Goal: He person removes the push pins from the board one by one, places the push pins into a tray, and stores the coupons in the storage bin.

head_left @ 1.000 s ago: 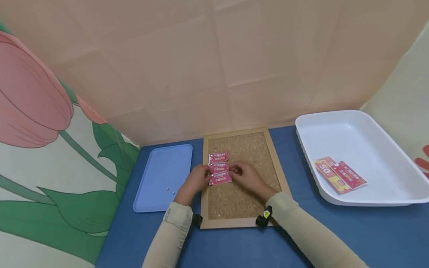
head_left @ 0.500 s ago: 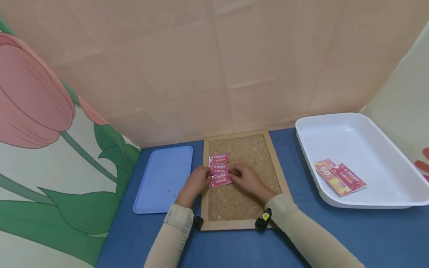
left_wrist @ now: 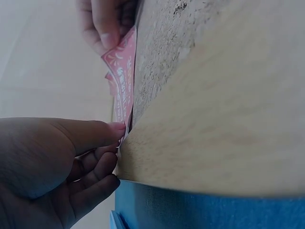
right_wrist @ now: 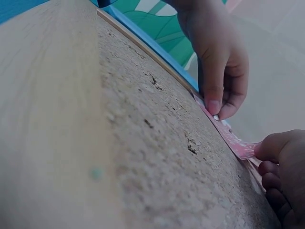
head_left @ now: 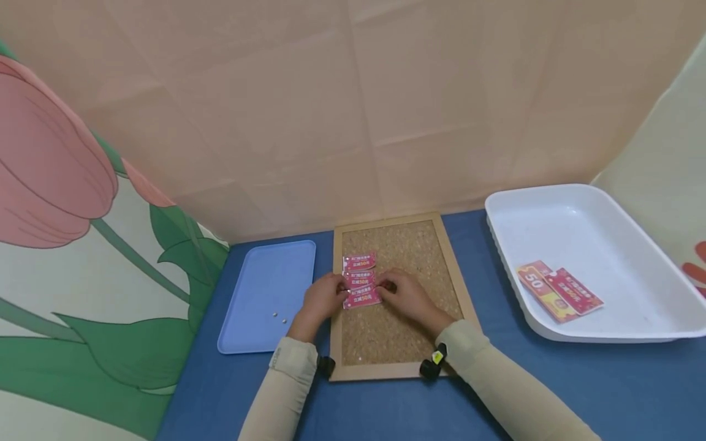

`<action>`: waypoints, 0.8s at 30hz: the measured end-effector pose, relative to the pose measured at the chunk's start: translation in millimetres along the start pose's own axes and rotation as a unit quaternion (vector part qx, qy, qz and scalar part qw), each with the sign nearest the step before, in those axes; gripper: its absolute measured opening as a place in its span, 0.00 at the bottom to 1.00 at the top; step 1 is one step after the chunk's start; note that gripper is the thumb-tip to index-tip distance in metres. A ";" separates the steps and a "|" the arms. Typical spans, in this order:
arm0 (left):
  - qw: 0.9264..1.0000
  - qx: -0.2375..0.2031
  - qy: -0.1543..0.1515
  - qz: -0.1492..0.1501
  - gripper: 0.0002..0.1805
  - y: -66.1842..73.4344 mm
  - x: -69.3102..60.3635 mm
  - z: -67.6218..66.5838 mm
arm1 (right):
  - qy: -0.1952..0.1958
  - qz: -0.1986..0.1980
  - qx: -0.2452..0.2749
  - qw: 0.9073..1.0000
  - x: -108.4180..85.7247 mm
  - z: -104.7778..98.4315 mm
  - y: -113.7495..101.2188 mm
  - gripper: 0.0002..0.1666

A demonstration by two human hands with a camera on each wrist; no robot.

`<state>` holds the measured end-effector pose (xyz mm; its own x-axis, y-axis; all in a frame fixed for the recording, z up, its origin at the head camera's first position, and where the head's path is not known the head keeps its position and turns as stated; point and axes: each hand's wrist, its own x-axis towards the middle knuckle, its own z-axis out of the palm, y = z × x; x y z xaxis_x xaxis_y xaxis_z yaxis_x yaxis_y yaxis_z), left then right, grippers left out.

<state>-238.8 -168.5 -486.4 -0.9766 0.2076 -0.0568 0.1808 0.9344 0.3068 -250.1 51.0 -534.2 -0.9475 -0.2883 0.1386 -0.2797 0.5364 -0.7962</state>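
Three pink-red coupons lie in a column on a wood-framed corkboard [head_left: 405, 337], near its left side. My left hand [head_left: 324, 298] is at the left end of the lowest coupon [head_left: 362, 298], thumb and forefinger together. Between those fingertips the right wrist view shows a small pale thumbtack [right_wrist: 216, 117], mostly covered. My right hand [head_left: 409, 298] pinches the right end of the same coupon, which lifts a little off the cork in the left wrist view. The top coupon [head_left: 358, 262] and middle coupon [head_left: 360, 278] lie just above it.
To the left, a blue tray [head_left: 270, 275] carries two small brass-coloured thumbtacks [head_left: 279, 317]. A deep white tray [head_left: 584, 226] on the right contains several coupons [head_left: 559, 293], one of them yellow and pink. A draped beige sheet rises behind the table.
Both hands stay at the ends of the lowest coupon with hardly any movement. The head view shifts very slightly.
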 end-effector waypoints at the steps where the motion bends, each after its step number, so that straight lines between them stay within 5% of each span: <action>1: 1.000 0.000 0.001 -0.001 0.07 0.3 -0.3 -0.5 | 0.000 0.000 0.000 1.000 -0.3 -0.2 -0.3 0.03; 24: 1.000 -0.006 0.005 -0.004 0.06 -0.5 -0.4 0.7 | 0.007 -0.002 -0.016 1.000 -1.8 0.6 -1.0 0.03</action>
<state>-238.4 -168.9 -487.2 -0.9792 0.1967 -0.0507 0.1707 0.9324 0.3187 -248.0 50.6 -534.0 -0.9484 -0.2790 0.1510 -0.2884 0.5598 -0.7768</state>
